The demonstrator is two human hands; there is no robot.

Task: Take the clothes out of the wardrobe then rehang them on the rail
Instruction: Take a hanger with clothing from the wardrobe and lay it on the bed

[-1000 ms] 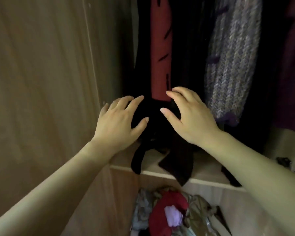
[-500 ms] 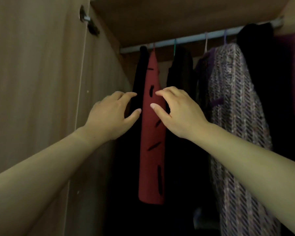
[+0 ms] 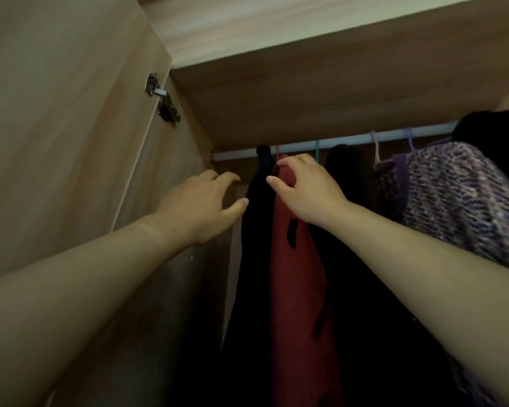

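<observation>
Clothes point(image 3: 347, 289) hang in a close row from the pale rail point(image 3: 235, 155) under the top panel of the wardrobe point(image 3: 335, 92). Nothing in the head view has been taken out, so the step in hand looks like the reach for the first piece at the left end. From left to right the wardrobe holds a black garment point(image 3: 256, 218) that appears draped straight over the rail, then a red garment point(image 3: 294, 274) with dark slashes under a pinkish hanger hook point(image 3: 277, 150). Next come a second black garment point(image 3: 350, 177) beside a teal hanger hook point(image 3: 317, 149), a purple knitted garment point(image 3: 453, 186), and a dark piece point(image 3: 494, 124) at the right edge. The left hand point(image 3: 200, 207) is raised just beside the black garment, fingers loosely spread and a little bent, holding nothing. Its thumb tip lies at the cloth's edge, but contact cannot be told. The right hand point(image 3: 306, 192) is up in front of the red garment's top, thumb and forefinger parted as for a pinch, with nothing between them. The next move probably calls for closing on the hook or neck of one garment, lifting it clear of the rail, and drawing it out without dragging its neighbours. At the left stands the open door point(image 3: 56, 113) with its metal hinge point(image 3: 162, 98).
</observation>
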